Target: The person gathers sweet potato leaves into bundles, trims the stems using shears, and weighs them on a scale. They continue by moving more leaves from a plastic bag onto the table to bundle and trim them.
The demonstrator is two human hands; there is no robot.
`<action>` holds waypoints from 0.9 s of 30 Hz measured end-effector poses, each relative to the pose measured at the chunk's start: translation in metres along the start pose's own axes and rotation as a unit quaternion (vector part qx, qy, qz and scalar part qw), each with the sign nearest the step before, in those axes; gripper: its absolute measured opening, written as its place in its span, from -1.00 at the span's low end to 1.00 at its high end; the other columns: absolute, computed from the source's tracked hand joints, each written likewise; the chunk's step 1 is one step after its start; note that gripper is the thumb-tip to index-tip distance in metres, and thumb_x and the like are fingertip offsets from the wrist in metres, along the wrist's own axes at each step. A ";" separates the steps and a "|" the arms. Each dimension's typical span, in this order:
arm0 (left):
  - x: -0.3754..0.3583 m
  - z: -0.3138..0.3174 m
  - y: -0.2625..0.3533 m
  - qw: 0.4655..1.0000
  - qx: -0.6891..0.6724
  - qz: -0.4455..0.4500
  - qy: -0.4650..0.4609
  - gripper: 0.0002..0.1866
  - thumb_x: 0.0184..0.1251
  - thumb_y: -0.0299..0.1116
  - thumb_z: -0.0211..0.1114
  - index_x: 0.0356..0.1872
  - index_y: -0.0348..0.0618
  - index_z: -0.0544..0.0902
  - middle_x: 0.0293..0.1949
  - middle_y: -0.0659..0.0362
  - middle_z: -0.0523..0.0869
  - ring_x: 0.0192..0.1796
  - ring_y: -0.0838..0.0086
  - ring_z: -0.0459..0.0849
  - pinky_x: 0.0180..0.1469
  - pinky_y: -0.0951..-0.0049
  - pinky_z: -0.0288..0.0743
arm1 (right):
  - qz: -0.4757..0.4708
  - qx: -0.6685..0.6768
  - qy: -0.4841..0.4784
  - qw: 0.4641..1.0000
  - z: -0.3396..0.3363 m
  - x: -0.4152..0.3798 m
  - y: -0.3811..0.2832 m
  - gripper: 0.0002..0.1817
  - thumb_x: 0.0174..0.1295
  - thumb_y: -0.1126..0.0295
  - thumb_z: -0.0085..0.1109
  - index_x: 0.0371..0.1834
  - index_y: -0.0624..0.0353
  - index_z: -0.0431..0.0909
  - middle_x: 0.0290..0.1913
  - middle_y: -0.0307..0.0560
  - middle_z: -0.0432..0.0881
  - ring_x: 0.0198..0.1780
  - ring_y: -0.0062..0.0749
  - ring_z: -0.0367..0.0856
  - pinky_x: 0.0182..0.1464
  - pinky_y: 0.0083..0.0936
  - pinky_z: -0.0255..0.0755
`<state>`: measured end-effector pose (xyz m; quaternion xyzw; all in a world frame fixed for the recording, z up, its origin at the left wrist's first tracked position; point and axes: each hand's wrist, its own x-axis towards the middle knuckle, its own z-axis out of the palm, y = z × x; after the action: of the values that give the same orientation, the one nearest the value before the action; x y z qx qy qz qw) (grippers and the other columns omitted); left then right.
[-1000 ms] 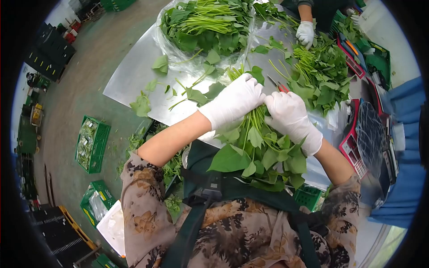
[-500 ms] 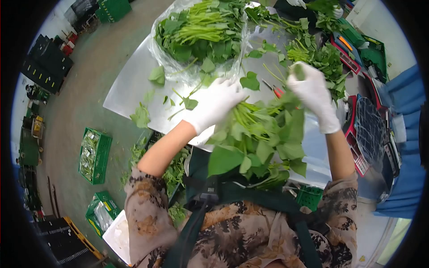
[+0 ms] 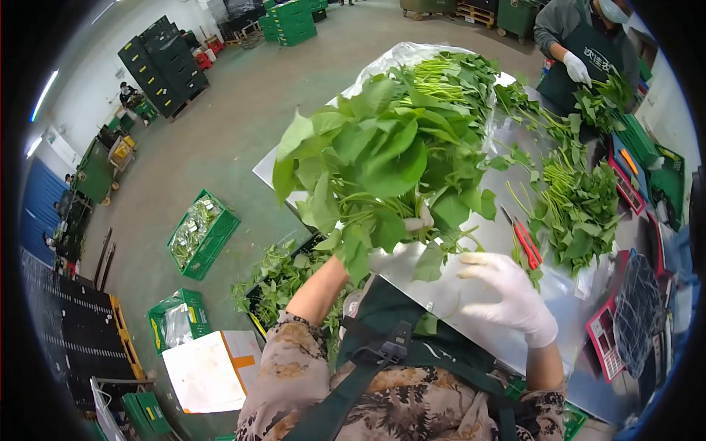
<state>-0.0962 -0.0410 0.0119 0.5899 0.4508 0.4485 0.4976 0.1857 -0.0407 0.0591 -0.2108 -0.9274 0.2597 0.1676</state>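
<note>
A large bunch of leafy greens is raised in front of me, leaves up and facing me. My left hand, in a white glove, is wrapped round its stems; leaves cover most of that hand. Lower right of the bunch, my gloved right hand has its fingers apart and holds nothing. A drooping leaf hangs just left of its fingertips. Behind the bunch lies a pile of cut greens on clear plastic. Red-handled scissors rest on the metal table.
Another pile of greens lies at right, near a red-framed scale. Across the table a co-worker handles greens. On the floor at left are a green crate with packed greens and a white box lid.
My left hand has lifted the bunch up and away from my body, with the leaves now uppermost. My right hand has come down and opened beside it. The view has tilted up.
</note>
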 end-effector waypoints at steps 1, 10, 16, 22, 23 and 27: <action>-0.003 0.002 0.001 1.000 -0.005 -0.012 -0.006 -0.74 0.25 -0.39 0.32 -0.05 -0.19 0.59 -0.21 0.16 0.66 -0.08 0.38 0.60 0.06 0.31 0.48 | 0.009 0.026 0.049 0.998 -0.003 0.002 0.000 -0.49 0.04 0.16 0.45 0.06 0.12 0.59 0.23 0.02 0.54 0.25 -0.08 0.49 0.27 -0.23 0.35; 0.002 0.052 -0.061 0.922 -0.332 0.022 -0.196 -0.75 0.28 -0.38 0.37 -0.10 -0.20 0.55 -0.33 0.20 0.56 -0.15 0.36 0.55 0.05 0.28 0.43 | 0.033 0.043 0.332 0.942 -0.048 0.040 -0.003 -0.15 0.01 0.03 0.42 0.37 0.19 0.38 0.37 0.09 0.38 0.42 -0.09 0.31 0.44 -0.25 0.17; 0.000 0.074 -0.049 0.892 -0.387 -0.039 -0.231 -0.67 0.29 -0.43 0.35 0.04 -0.23 0.55 -0.22 0.16 0.63 -0.17 0.34 0.58 0.01 0.30 0.46 | 0.099 0.080 0.263 0.956 -0.052 0.049 0.019 -0.26 0.06 0.31 0.42 0.36 0.21 0.39 0.29 0.09 0.46 0.32 -0.19 0.43 0.37 -0.36 0.26; 0.005 0.076 -0.048 0.892 -0.388 -0.045 -0.228 -0.66 0.30 -0.42 0.34 0.06 -0.27 0.55 -0.23 0.17 0.64 -0.21 0.46 0.62 -0.07 0.43 0.52 | 0.209 0.186 0.295 0.913 -0.043 0.029 0.052 -0.57 0.22 0.45 0.30 0.18 0.26 0.53 0.03 -0.18 0.63 0.05 -0.51 0.54 0.18 -0.55 0.37; 0.005 0.076 -0.049 0.891 -0.390 -0.055 -0.224 -0.64 0.29 -0.42 0.35 0.08 -0.26 0.54 -0.22 0.17 0.64 -0.21 0.45 0.61 -0.08 0.42 0.52 | 0.203 0.180 0.304 0.913 -0.043 0.026 0.058 -0.58 0.23 0.46 0.29 0.17 0.26 0.54 0.03 -0.18 0.63 0.05 -0.51 0.54 0.18 -0.56 0.37; 0.010 0.074 -0.053 0.891 -0.384 -0.072 -0.230 -0.57 0.28 -0.41 0.36 0.15 -0.21 0.52 -0.21 0.18 0.66 -0.23 0.47 0.61 -0.10 0.43 0.53 | 0.130 0.001 0.413 0.901 -0.046 0.013 0.049 -0.65 0.19 0.56 0.21 0.08 0.21 0.57 0.10 -0.09 0.59 0.17 -0.33 0.52 0.26 -0.46 0.33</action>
<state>-0.0269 -0.0397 -0.0477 0.4057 0.1575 0.4012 0.8060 0.2088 0.0223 0.0721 -0.4181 -0.7388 0.1697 0.5005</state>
